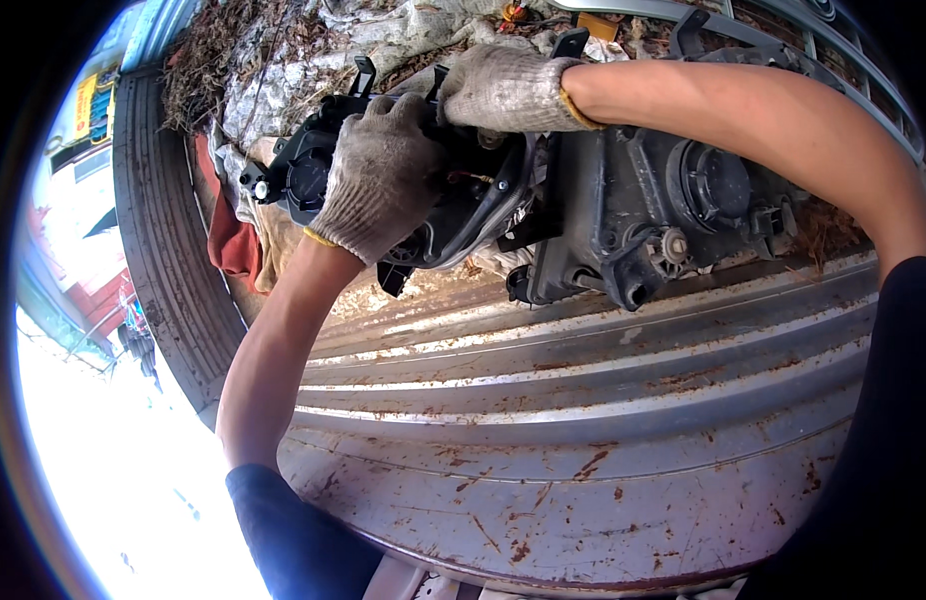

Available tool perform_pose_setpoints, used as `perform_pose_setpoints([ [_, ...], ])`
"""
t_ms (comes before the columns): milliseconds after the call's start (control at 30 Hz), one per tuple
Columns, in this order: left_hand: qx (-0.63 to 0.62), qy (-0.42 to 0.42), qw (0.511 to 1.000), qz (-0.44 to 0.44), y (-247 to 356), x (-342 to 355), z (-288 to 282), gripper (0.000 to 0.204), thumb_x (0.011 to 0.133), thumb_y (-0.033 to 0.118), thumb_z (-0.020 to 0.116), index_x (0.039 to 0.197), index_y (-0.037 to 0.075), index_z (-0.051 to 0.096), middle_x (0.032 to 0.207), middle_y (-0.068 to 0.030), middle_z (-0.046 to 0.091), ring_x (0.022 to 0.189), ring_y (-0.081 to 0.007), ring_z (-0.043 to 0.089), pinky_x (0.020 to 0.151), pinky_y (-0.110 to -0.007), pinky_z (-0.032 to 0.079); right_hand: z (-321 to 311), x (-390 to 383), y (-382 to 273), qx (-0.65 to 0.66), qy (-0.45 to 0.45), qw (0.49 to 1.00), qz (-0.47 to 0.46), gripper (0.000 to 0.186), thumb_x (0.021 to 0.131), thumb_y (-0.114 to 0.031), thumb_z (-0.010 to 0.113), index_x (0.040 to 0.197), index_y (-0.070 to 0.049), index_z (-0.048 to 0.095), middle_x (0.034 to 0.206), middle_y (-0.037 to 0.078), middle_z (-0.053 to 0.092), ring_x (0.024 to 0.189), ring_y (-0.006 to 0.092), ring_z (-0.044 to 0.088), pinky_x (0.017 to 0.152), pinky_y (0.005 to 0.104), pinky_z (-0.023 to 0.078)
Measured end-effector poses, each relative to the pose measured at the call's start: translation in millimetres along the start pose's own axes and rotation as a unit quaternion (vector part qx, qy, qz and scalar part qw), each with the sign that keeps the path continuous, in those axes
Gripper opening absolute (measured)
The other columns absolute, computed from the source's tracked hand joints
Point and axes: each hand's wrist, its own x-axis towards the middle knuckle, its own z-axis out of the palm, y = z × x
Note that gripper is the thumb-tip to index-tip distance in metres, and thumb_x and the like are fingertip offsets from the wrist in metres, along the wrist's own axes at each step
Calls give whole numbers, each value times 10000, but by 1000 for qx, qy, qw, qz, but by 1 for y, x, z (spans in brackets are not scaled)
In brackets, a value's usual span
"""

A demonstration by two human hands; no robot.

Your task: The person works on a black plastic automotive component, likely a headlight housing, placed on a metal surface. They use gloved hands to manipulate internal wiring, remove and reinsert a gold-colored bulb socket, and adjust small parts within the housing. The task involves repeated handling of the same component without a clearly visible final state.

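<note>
My left hand (pixel 378 180), in a grimy knitted glove, lies over a black plastic assembly (pixel 309 180) that looks like a headlamp housing, its fingers curled onto the upper part. My gloved right hand (pixel 488 88) is closed on the same assembly’s upper edge, just right of my left hand; its fingertips are hidden. Round caps, brackets and a small wire show on this housing. A larger, dusty black housing (pixel 608 215) with a round cap (pixel 708 180) lies to the right, beneath my right forearm.
A ribbed, rust-scratched metal truck bed (pixel 583 480) runs along the near side, with a side wall (pixel 158 240) at left. Red cloth (pixel 233 250), dirty white sacking (pixel 293 40) and dry leaves lie behind the housings. A silver metal frame (pixel 643 10) is at top right.
</note>
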Motion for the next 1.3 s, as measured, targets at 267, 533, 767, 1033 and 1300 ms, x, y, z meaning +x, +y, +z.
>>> perform_pose_setpoints([
  [267,-19,-19,1000,1,-2,0,1,146,801,144,747,918,195,818,1113,-95,626,1087,-311,571,945,-413,494,1,2,1,29,8,1000,-6,266,863,-233,616,960,-28,755,779,106,716,688,182,672,703,355,541],
  [533,-237,56,961,-133,-36,-19,-7,174,892,74,702,1053,100,759,1119,-94,624,1061,-248,640,910,-345,530,-24,-8,-16,68,-37,995,64,291,897,-227,607,1081,-71,770,809,80,732,643,145,660,626,326,547],
  [767,-149,73,983,-76,-44,-63,-8,271,890,54,704,1159,86,695,1085,-117,640,976,-287,665,810,-362,534,-89,39,43,-148,153,972,-98,326,833,-278,600,1029,-75,764,894,150,740,870,305,714,800,431,549],
  [1033,-248,106,958,-100,-34,-79,4,339,902,75,686,1240,63,663,1099,-137,643,986,-324,676,817,-392,546,-119,19,101,-225,54,972,42,415,888,-331,593,1161,-44,716,1126,179,708,1020,334,668,926,405,508],
  [1300,-287,89,949,-94,-43,-82,15,365,922,86,661,1286,80,632,1082,-155,634,963,-338,677,803,-402,554,-110,9,106,-202,-53,971,120,371,892,-271,616,1159,-40,727,1097,170,722,1026,268,680,951,385,498],
])
